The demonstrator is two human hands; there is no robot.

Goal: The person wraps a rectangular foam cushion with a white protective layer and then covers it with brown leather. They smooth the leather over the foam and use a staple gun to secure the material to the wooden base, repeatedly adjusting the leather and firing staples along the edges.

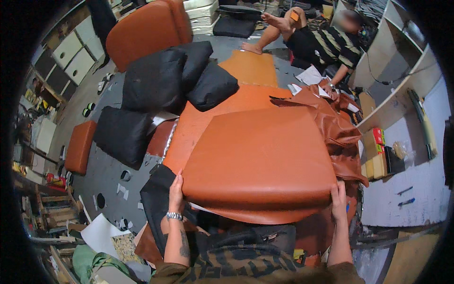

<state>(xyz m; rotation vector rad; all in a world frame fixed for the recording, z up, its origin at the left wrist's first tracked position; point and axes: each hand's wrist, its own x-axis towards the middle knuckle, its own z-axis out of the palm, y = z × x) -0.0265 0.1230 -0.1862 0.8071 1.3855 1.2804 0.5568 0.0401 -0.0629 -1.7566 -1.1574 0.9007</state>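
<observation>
A large orange-brown leather cushion [260, 151] lies in front of me, its smooth top facing up. At its near left corner my left hand [176, 193] grips the side, with the thumb up along the edge. My right hand [338, 199] is closed on the near right corner. A loose flap of the leather cover hangs down along the near edge between my hands. The undersides of the corners and some of my fingers are hidden. Beneath the cushion spreads an orange sheet [227, 97].
Black cushions [153, 80] are heaped at the left. Crumpled brown leather [326, 118] lies along the right side. Beyond it a person [326, 45] reclines on the floor. A brown padded piece [142, 35] stands far left. A white bench [411, 199] with pens is at the right.
</observation>
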